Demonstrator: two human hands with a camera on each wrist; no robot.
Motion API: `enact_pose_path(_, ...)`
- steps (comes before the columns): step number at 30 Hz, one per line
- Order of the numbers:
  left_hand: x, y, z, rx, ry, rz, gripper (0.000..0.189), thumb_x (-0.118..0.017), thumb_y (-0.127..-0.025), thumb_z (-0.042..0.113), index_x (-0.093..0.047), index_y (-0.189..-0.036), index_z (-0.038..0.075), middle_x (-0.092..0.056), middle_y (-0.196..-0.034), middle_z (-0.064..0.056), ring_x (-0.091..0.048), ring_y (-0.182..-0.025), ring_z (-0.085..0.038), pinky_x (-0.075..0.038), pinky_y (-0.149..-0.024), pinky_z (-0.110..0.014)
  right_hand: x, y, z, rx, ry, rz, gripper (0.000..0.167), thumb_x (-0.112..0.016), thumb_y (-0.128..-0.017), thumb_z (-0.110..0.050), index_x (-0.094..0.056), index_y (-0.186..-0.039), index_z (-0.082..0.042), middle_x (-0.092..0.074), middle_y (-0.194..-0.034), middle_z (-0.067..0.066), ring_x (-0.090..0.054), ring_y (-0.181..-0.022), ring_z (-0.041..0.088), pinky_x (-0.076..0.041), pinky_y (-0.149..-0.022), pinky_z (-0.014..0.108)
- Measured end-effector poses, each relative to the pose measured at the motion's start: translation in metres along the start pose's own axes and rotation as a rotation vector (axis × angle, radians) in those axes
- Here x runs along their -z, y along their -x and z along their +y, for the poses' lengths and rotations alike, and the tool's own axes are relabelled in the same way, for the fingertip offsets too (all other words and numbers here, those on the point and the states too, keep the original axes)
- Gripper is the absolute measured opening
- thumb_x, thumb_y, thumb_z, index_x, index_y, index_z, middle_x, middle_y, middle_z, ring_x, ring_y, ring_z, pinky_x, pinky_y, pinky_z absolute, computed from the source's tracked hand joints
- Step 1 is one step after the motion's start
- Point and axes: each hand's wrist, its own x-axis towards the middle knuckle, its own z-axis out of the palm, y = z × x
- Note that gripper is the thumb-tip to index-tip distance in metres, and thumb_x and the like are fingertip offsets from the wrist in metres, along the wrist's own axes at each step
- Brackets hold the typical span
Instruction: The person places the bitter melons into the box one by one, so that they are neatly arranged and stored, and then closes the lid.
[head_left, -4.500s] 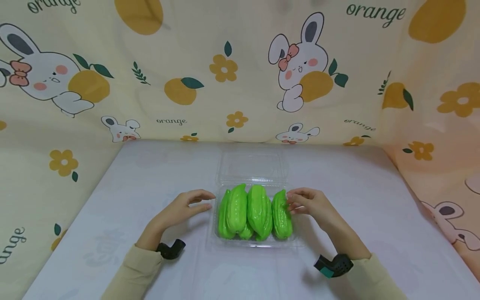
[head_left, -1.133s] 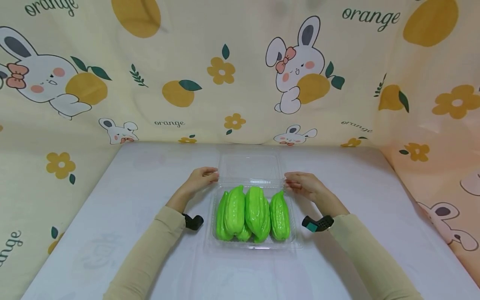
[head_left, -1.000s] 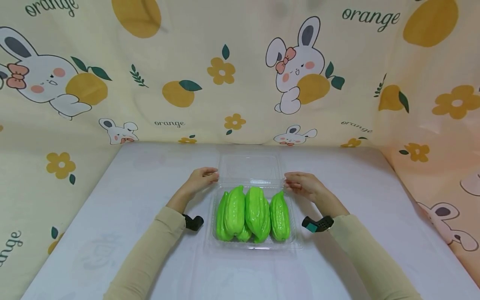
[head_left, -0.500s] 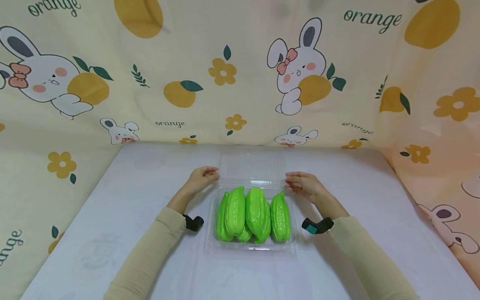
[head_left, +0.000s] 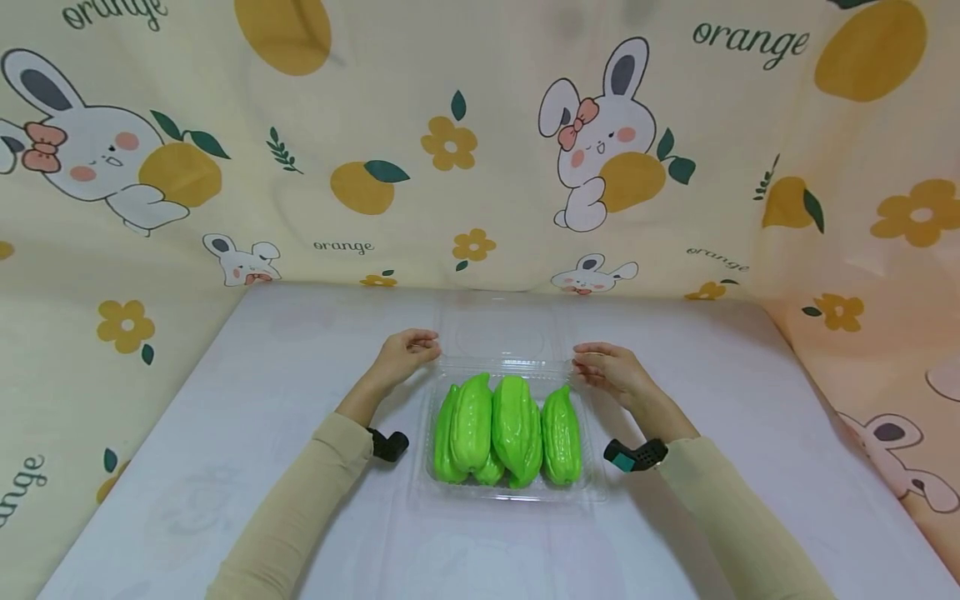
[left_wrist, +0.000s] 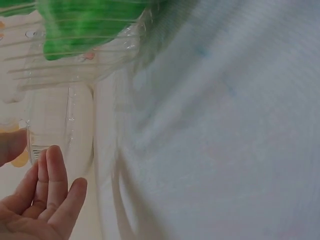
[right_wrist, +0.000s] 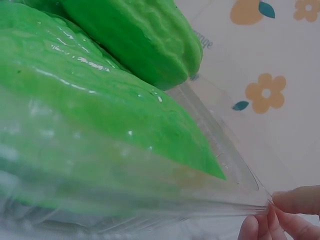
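Observation:
A clear plastic clamshell box (head_left: 515,493) sits on the table with its lid (head_left: 498,333) folded back behind it. Several bright green, bumpy bitter melons (head_left: 470,422) fill the tray, stems pointing away. My left hand (head_left: 402,354) is at the lid's left edge; in the left wrist view, the thumb and fingers (left_wrist: 56,172) pinch that rim. On the other side, my right hand (head_left: 615,371) pinches the clear edge near the back right corner, and the right wrist view shows thumb (right_wrist: 300,199) and fingers closed on it beside the melons (right_wrist: 100,100).
White cloth covers the table (head_left: 322,517). A printed curtain (head_left: 495,125) with rabbits and oranges rises at the back and along both sides, close behind the lid. Black cameras (head_left: 636,455) are strapped to both wrists.
Earlier the hands were beside the tray, the right one by the rightmost melon; both have since moved back to the lid's sides. Over the last second the lid has tipped slightly; the melons stay put.

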Motion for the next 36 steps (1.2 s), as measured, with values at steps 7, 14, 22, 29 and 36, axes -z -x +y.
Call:
enact_pose_path(7,0.0006,0.0002,0.0015,-0.018,0.008,0.018,0.04,-0.063,-0.091,0.007,-0.055,-0.127,-0.009,-0.064,-0.112,-0.022,-0.056,-0.078,0.002,-0.054,-0.076,-0.019,-0.0021,0.0022,-0.0018,0.023,0.024,0.018,0.04,-0.052,-0.098,-0.008,-0.042,-0.133,0.009,-0.066,-0.075,-0.011,-0.062,-0.07,0.001,-0.055,-0.068,0.015)
enact_pose_path(14,0.0003,-0.0015,0.003,-0.026,0.003,0.027,0.04,-0.065,-0.09,0.006,-0.055,-0.126,-0.009,-0.064,-0.112,-0.023,-0.058,-0.081,-0.001,-0.052,-0.073,-0.013,-0.0032,0.0038,-0.0033,0.041,0.033,0.039,0.039,-0.054,-0.097,-0.008,-0.043,-0.131,0.009,-0.065,-0.073,-0.011,-0.062,-0.069,0.001,-0.056,-0.068,0.015)
enact_pose_path(22,0.0002,0.0002,0.0054,-0.031,0.011,0.044,0.04,-0.066,-0.088,0.002,-0.055,-0.124,-0.01,-0.063,-0.116,-0.027,-0.061,-0.087,-0.005,-0.048,-0.07,-0.006,-0.0048,0.0043,-0.003,0.055,0.069,0.061,0.044,-0.056,-0.096,-0.008,-0.041,-0.133,0.011,-0.063,-0.074,-0.011,-0.063,-0.069,0.001,-0.057,-0.069,0.014)
enact_pose_path(29,0.0001,0.0003,0.0049,-0.057,0.026,0.052,0.039,-0.066,-0.087,0.001,-0.055,-0.123,-0.01,-0.063,-0.112,-0.026,-0.059,-0.083,-0.003,-0.047,-0.069,-0.005,-0.005,0.0041,-0.0013,0.08,0.094,0.067,0.041,-0.056,-0.096,-0.008,-0.042,-0.13,0.011,-0.062,-0.073,-0.011,-0.062,-0.069,0.001,-0.057,-0.069,0.014)
enact_pose_path(36,0.0002,0.0013,0.0048,-0.037,0.04,0.062,0.038,-0.067,-0.087,0.001,-0.056,-0.123,-0.008,-0.064,-0.112,-0.024,-0.056,-0.08,0.002,-0.048,-0.069,-0.005,-0.0049,0.0026,0.0006,0.09,0.16,0.091,0.038,-0.054,-0.097,-0.01,-0.046,-0.128,0.01,-0.061,-0.075,-0.012,-0.062,-0.071,0.001,-0.057,-0.071,0.014)
